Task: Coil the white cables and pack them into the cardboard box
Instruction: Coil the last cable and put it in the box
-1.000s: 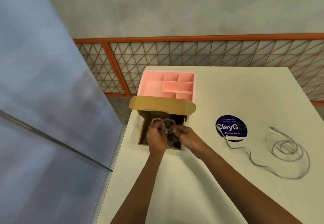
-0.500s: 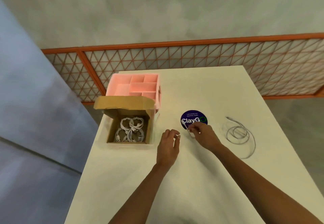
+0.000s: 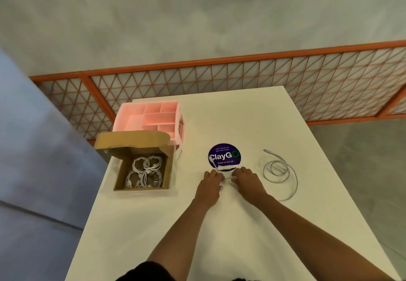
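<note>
Left hand (image 3: 209, 184) and right hand (image 3: 247, 180), each grip pinching white cable (image 3: 212, 161) mid-desk (image 3: 241, 115); the rest loops toward the right edge. Cardboard box (image 3: 131, 141) at left edge holds coiled cables (image 3: 145, 170).

left hand (image 3: 209, 184): bare, forearm uncovered along its whole visible length
right hand (image 3: 246, 180): bare, forearm likewise uncovered
clothing: black fabric garment (image 3: 146, 272), a rounded patch by the left elbow

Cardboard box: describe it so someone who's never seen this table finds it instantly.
Start at the white table and follow its left edge. In front of the pink organiser sits the cardboard box, lid flipped open. Only it is brown and holds coiled white cables.
</note>
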`<action>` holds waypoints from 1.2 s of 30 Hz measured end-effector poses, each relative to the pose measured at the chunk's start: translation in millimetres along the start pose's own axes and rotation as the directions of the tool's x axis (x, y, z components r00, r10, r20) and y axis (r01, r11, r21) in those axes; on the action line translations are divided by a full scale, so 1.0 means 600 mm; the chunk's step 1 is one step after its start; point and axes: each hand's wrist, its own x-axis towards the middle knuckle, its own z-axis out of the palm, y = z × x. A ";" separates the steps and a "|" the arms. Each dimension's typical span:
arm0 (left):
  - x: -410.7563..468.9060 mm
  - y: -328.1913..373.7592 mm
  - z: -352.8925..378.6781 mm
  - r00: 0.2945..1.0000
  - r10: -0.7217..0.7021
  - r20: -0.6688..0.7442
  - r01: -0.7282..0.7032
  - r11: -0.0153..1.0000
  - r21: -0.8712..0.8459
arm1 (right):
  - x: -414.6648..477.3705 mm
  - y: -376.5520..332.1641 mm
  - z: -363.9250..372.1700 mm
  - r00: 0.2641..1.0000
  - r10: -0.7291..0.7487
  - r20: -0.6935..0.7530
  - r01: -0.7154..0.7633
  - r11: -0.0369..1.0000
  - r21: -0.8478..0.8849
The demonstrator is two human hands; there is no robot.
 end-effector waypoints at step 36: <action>-0.073 0.083 -0.236 0.997 0.019 0.073 0.075 -0.163 -0.984 | -0.006 -0.086 -0.200 0.961 -0.048 -0.271 0.212 0.760 0.614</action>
